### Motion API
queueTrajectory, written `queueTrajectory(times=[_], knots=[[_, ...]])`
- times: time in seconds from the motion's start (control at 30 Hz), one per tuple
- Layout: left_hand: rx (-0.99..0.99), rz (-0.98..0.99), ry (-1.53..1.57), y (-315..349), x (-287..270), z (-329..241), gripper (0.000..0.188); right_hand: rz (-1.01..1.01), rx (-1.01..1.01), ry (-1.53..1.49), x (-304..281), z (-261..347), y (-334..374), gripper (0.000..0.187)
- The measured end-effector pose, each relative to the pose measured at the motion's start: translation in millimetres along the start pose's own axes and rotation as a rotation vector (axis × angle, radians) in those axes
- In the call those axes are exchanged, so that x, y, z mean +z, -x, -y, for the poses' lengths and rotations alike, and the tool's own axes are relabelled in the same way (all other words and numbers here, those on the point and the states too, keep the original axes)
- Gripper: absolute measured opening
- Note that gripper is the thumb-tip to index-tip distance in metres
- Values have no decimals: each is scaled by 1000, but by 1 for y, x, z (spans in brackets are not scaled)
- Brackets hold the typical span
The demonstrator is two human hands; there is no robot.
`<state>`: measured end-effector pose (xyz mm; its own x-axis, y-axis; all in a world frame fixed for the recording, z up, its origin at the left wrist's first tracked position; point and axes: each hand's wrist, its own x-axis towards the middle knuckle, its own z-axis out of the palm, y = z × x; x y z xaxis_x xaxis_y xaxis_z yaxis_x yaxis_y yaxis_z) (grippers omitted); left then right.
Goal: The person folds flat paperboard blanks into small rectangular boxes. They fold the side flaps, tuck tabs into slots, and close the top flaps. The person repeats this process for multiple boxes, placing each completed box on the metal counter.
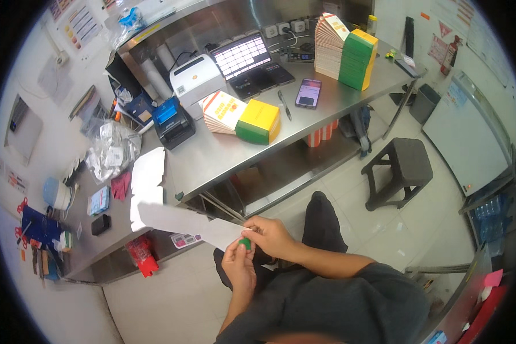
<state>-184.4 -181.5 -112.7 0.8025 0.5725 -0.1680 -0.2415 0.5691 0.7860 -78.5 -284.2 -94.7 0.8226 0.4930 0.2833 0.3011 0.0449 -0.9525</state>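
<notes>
Over my lap I hold a long piece of thin white card (183, 220), its plain side up. A small green patch shows at its near end, between my fingers. My left hand (239, 268) is closed on that end from below, fingertips at the green patch. My right hand (272, 236) pinches the same end from the right, thumb on top. The card's far end reaches left toward the side table, where other white card sheets (148, 172) lie. The parts of my fingers under the card are hidden.
The steel table (212, 163) carries a stack of yellow-green printed cartons (258, 121), a taller carton stack (358, 57), a phone (308, 93), a pen (284, 105), a laptop (246, 60), a white printer (195, 77) and a black printer (174, 123). A dark stool (408, 157) stands right.
</notes>
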Motion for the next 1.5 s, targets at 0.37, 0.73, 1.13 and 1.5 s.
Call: queueTrajectory(times=[0.37, 0.73, 1.13, 1.5], knots=[[522, 158, -777, -22, -17, 16, 26, 41, 221, -486, -11, -11, 2, 11], [103, 98, -281, -43, 12, 16, 7, -5, -324, 189, -37, -22, -6, 12], [148, 5, -477, -78, 42, 45, 11, 11, -247, -34, -61, -69, -46, 15], [438, 147, -590, -112, 53, 24, 13, 55, -235, -195, -74, -37, -94, 12]])
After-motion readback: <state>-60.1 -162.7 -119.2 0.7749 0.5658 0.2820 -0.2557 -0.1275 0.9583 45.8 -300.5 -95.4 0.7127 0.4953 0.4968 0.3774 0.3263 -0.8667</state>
